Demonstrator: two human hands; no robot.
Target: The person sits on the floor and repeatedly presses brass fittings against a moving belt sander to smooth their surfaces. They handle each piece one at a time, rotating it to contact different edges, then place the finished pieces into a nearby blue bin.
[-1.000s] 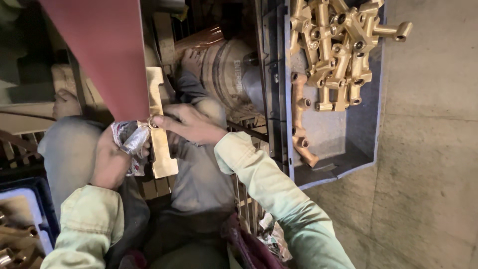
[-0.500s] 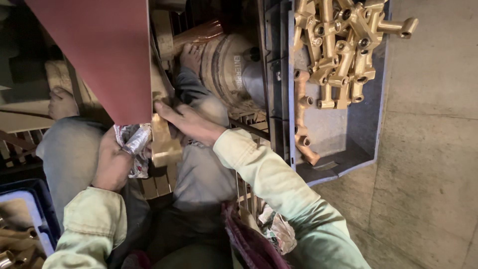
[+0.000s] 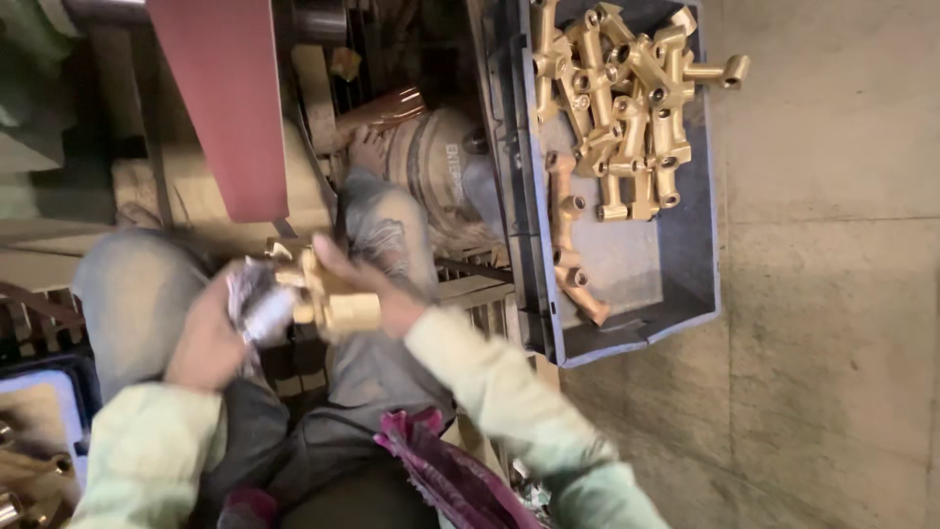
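Brass fitting [image 3: 328, 299] gripped between both hands; right hand [image 3: 377, 294] curled over it; left hand [image 3: 211, 338] clutching crumpled cloth [image 3: 257, 302]

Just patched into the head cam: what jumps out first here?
A heap of brass fittings fills the far end of a grey crate at right. At centre, the right hand and left hand grip one brass fitting, below a red belt.

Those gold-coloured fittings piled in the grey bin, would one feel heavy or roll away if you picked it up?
The brass fittings look like solid metal, so probably heavy and stiff. Their side branches should stop rolling. Interlocked in the grey bin, one may snag its neighbours.
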